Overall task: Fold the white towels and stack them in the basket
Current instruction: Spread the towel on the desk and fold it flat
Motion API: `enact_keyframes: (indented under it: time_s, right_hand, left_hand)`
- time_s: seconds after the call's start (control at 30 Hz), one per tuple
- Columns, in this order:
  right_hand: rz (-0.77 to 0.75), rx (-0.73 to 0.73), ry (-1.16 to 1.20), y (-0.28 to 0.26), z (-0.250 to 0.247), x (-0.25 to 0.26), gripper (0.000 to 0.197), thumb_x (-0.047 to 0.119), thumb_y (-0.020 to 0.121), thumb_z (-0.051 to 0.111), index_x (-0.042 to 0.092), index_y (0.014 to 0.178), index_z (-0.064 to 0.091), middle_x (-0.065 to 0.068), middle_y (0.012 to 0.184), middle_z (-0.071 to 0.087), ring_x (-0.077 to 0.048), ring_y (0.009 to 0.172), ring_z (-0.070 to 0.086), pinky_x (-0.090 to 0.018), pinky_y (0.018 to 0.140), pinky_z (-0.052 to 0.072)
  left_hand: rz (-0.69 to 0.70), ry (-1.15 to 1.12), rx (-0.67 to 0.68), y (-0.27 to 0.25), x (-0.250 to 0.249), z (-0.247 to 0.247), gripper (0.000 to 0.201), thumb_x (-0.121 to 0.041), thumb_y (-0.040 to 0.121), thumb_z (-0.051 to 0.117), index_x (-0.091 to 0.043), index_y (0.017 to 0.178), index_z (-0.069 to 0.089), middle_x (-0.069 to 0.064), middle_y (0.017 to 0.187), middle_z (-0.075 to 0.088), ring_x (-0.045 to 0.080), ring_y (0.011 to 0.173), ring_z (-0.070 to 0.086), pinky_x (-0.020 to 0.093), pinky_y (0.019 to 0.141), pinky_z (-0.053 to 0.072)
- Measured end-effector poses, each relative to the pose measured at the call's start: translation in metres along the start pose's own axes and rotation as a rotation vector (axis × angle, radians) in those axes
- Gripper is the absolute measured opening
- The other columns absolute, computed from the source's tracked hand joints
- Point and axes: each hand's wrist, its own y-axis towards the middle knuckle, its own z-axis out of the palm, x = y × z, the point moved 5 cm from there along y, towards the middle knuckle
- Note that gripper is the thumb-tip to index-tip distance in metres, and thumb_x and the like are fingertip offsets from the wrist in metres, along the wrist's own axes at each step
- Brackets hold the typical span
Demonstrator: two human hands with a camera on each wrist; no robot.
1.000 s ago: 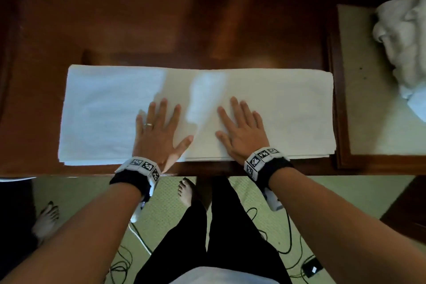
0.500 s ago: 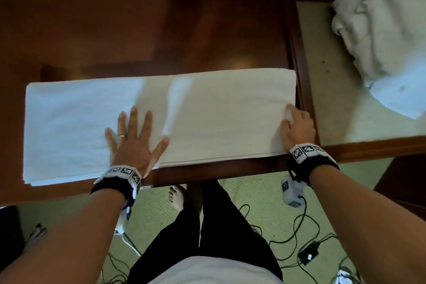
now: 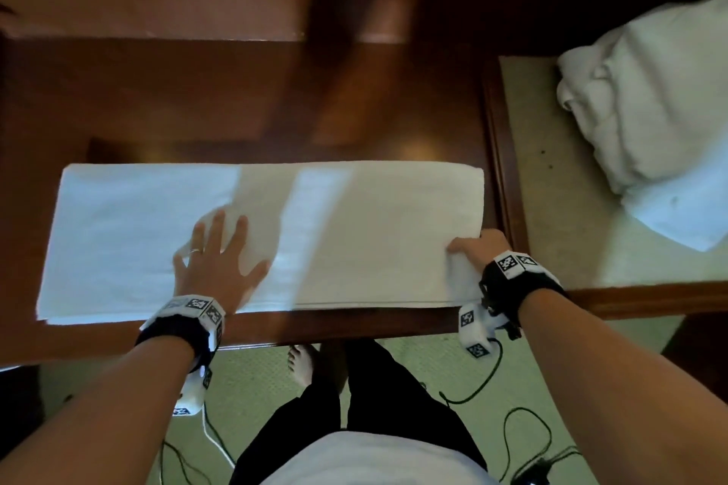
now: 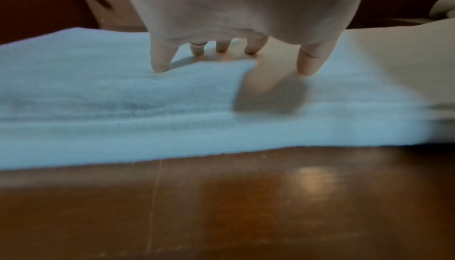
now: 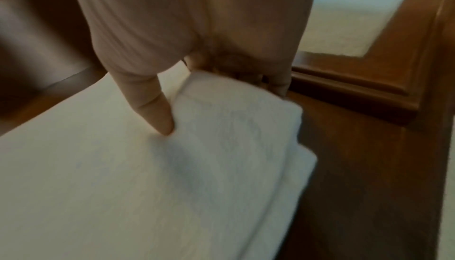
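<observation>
Towel [image 3: 354, 232] folded lengthwise on tabletop [image 3: 236, 98]
Left hand [image 3: 220, 264] presses flat at centre; right hand [image 3: 478, 248] pinches its lower-right corner.

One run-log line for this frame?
step: fold | left hand: flat on towel | right hand: grips towel's right end | basket: unseen

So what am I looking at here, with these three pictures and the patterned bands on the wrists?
No machine: a person folding laundry, wearing three cameras. The head view looks down from the forehead; the other two look along each hand from the wrist bands. A folded white towel lies on a dark wooden table. The left hand rests flat on it with fingers spread. The right hand pinches the towel's near right corner, thumb on top. A crumpled towel pile waits on the right.
</observation>
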Motion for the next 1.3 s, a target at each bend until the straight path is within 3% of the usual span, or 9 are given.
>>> enact_keyframes:
  time_s: [0.1, 0.17, 0.4, 0.6, 0.73, 0.87, 1.07, 1.17, 1.3]
  right_hand:
    - [-0.089, 0.039, -0.070, 0.000, -0.016, 0.024, 0.023, 0.021, 0.076, 0.080, 0.010, 0.090, 0.064, -0.004, 0.085, 0.066, -0.026, 0.079, 0.062, -0.031, 0.074, 0.047]
    - [-0.213, -0.012, -0.109, 0.000, -0.040, 0.059, 0.024, 0.020, 0.078, 0.078, 0.012, 0.097, 0.066, -0.004, 0.088, 0.066, -0.026, 0.082, 0.063, -0.030, 0.074, 0.047]
    - [-0.573, -0.497, -0.386, -0.019, -0.158, 0.213, 0.032, 0.030, 0.083, 0.059, 0.016, 0.110, 0.050, -0.017, 0.093, 0.057, -0.043, 0.091, 0.060, -0.045, 0.080, 0.051]
    - [-0.870, -0.815, -0.419, -0.059, -0.198, 0.270, 0.025, 0.021, 0.087, 0.058, 0.010, 0.109, 0.052, -0.017, 0.103, 0.065, -0.043, 0.090, 0.062, -0.046, 0.080, 0.044]
    - [-1.190, -0.846, -0.546, -0.086, -0.154, 0.267, 0.025, 0.013, 0.074, 0.066, 0.007, 0.097, 0.060, -0.015, 0.085, 0.064, -0.039, 0.069, 0.063, -0.043, 0.064, 0.046]
    - [-1.470, -0.687, -0.618, -0.115, -0.066, 0.232, 0.030, 0.004, 0.068, 0.071, 0.009, 0.096, 0.063, -0.012, 0.081, 0.059, -0.034, 0.053, 0.055, -0.034, 0.046, 0.041]
    - [-1.451, -0.311, -0.726, -0.130, 0.066, 0.166, 0.065, 0.006, 0.054, 0.082, 0.017, 0.108, 0.048, -0.006, 0.084, 0.059, -0.029, 0.054, 0.057, -0.027, 0.043, 0.038]
    - [-1.327, -0.221, -0.831, -0.126, 0.106, 0.135, 0.074, 0.008, 0.047, 0.085, 0.019, 0.111, 0.051, -0.003, 0.081, 0.058, -0.027, 0.053, 0.058, -0.026, 0.043, 0.031]
    - [-1.148, -0.243, -0.872, -0.120, 0.117, 0.110, 0.062, 0.004, 0.042, 0.084, 0.010, 0.101, 0.064, -0.008, 0.082, 0.061, -0.029, 0.061, 0.061, -0.034, 0.046, 0.045]
  left_hand:
    - [-0.037, -0.038, 0.008, 0.004, -0.004, -0.008, 0.078, -0.068, 0.092, 0.040, -0.031, 0.159, 0.021, 0.005, 0.168, 0.007, 0.035, 0.152, 0.015, 0.056, 0.116, 0.028]
    - [-0.052, -0.071, 0.054, 0.009, -0.010, -0.014, 0.077, -0.062, 0.094, 0.048, -0.030, 0.159, 0.022, 0.003, 0.168, 0.009, 0.030, 0.152, 0.017, 0.050, 0.119, 0.027]
    - [-0.001, -0.016, 0.005, 0.016, -0.047, -0.053, 0.061, -0.053, 0.098, 0.047, -0.027, 0.152, 0.036, 0.000, 0.161, 0.031, 0.022, 0.143, 0.038, 0.040, 0.112, 0.037]
    - [0.116, -0.052, 0.138, 0.017, -0.080, -0.041, 0.054, -0.046, 0.101, 0.047, -0.024, 0.149, 0.040, -0.004, 0.155, 0.036, 0.014, 0.140, 0.038, 0.029, 0.116, 0.026]
    - [0.186, -0.089, 0.093, 0.019, -0.105, -0.048, 0.051, -0.048, 0.100, 0.047, -0.029, 0.147, 0.043, -0.010, 0.150, 0.042, 0.011, 0.136, 0.044, 0.031, 0.112, 0.033]
    - [0.113, -0.288, 0.037, 0.024, -0.093, -0.063, 0.059, -0.050, 0.091, 0.048, -0.021, 0.143, 0.052, 0.002, 0.140, 0.055, 0.024, 0.126, 0.054, 0.040, 0.106, 0.042]
    - [-0.035, -0.367, -0.179, 0.025, -0.035, -0.101, 0.063, -0.035, 0.088, 0.061, -0.033, 0.147, 0.038, -0.002, 0.138, 0.051, 0.027, 0.116, 0.058, 0.050, 0.095, 0.050]
    - [0.150, -0.145, -0.192, 0.030, -0.041, -0.110, 0.075, -0.037, 0.083, 0.066, -0.025, 0.151, 0.035, 0.006, 0.139, 0.048, 0.034, 0.120, 0.054, 0.049, 0.095, 0.049]
    - [0.635, 0.134, -0.161, 0.026, -0.083, -0.090, 0.089, -0.045, 0.063, 0.070, -0.021, 0.144, 0.043, 0.008, 0.138, 0.053, 0.034, 0.113, 0.060, 0.044, 0.084, 0.052]
